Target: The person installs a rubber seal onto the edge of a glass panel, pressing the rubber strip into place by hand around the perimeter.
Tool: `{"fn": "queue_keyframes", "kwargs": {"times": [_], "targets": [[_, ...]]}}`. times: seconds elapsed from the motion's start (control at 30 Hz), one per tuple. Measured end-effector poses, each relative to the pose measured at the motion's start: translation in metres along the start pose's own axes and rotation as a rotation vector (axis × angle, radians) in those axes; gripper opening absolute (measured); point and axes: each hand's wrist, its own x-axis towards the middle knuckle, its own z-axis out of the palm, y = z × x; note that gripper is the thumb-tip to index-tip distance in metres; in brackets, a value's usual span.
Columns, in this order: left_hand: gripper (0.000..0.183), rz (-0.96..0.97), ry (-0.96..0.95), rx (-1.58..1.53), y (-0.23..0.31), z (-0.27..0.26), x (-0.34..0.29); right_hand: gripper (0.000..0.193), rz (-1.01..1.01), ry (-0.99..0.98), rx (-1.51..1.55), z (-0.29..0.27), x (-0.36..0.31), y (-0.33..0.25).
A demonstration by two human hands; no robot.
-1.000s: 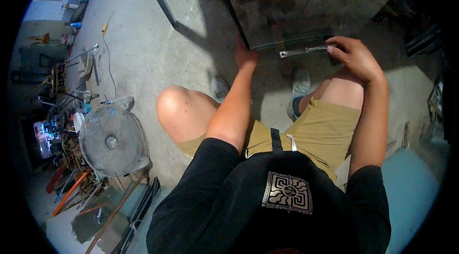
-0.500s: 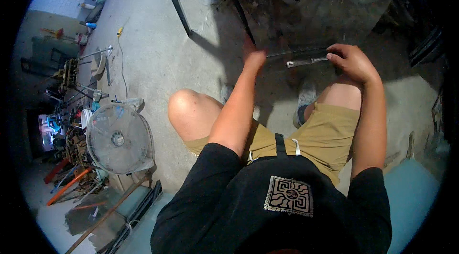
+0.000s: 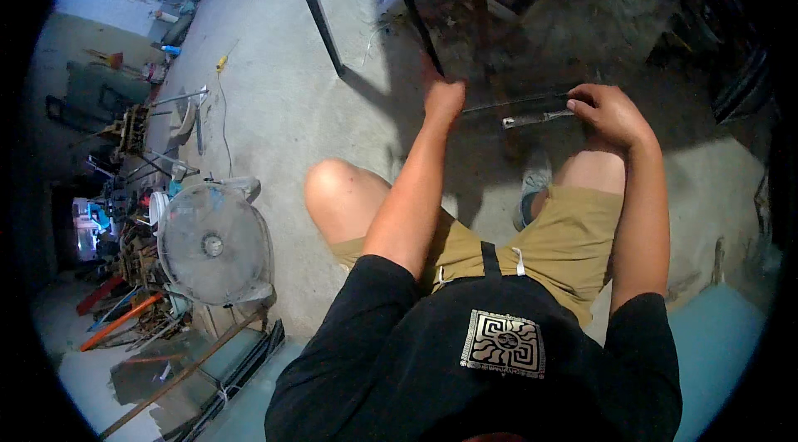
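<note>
My left hand (image 3: 445, 99) is closed, its fingers curled beside the lower end of a dark metal leg (image 3: 410, 5); what it grips is hidden. My right hand (image 3: 613, 113) is bent over my right knee, thumb and fingers curled together at one end of a slim silver-grey tool (image 3: 532, 119). The tool's broader end points left, toward my left hand; its exact kind is too dim to tell. Just above it, a thin dark straight strip (image 3: 515, 101) runs from one hand to the other.
At left stands a round fan (image 3: 213, 245), with a cable (image 3: 223, 122) on the floor above it. Tools and scrap (image 3: 137, 276) are heaped farther left. Another dark leg (image 3: 316, 14) stands ahead. Pale sheets (image 3: 716, 342) lie at lower right. Dim clutter fills the upper right.
The whole view has shifted slightly, so the fan and legs sit a little farther right. Both hands keep nearly the same pose; the tool's left end appears slightly lower.
</note>
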Motion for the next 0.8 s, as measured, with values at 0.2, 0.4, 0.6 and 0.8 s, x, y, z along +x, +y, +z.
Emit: {"fn": "queue_keyframes", "kwargs": {"times": [0.2,0.4,0.6,0.8], "targets": [[0.073,-0.303,-0.134,0.223,0.022,-0.044,0.012,0.042,-0.033,-0.004,0.011,0.009,0.009,-0.006],[0.05,-0.128,0.02,0.182,0.049,-0.062,0.008,0.043,-0.084,-0.01,-0.028,0.011,0.013,-0.011],[0.057,0.026,0.058,0.239,0.05,-0.077,0.027,0.043,-0.076,0.001,-0.013,0.013,0.011,-0.017],[0.053,0.192,0.136,0.177,0.084,-0.084,0.019,0.043,-0.071,0.0,-0.019,0.01,0.009,-0.016]]}}
